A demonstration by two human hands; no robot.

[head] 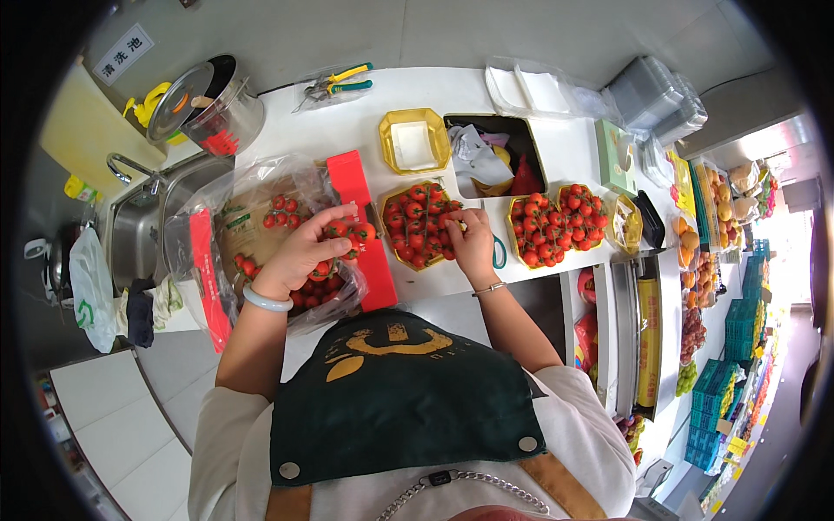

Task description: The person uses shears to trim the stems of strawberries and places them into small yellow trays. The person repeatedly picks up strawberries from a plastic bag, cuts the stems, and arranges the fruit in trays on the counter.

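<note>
My left hand [306, 251] holds a small bunch of cherry tomatoes [352, 236] above the right side of an open red cardboard box [379, 277]. Inside the box, a clear plastic liner surrounds more cherry tomatoes [281, 212]. The fingers of my right hand [470, 238] pinch at the right edge of a gold plastic tray [399, 258] heaped with cherry tomatoes on the vine [420, 221]. Whether they grip a tomato or a stem, I cannot tell. Teal-handled scissors [499, 253] lie just right of that hand.
Two filled tomato trays [554, 225] stand to the right. Behind sits a gold tray with a white pad [412, 144], beside a waste opening [531, 156]. Pruning shears [335, 84] lie at the back. A sink [133, 228] is left; a tissue box [616, 156] and clear containers [651, 98] are right.
</note>
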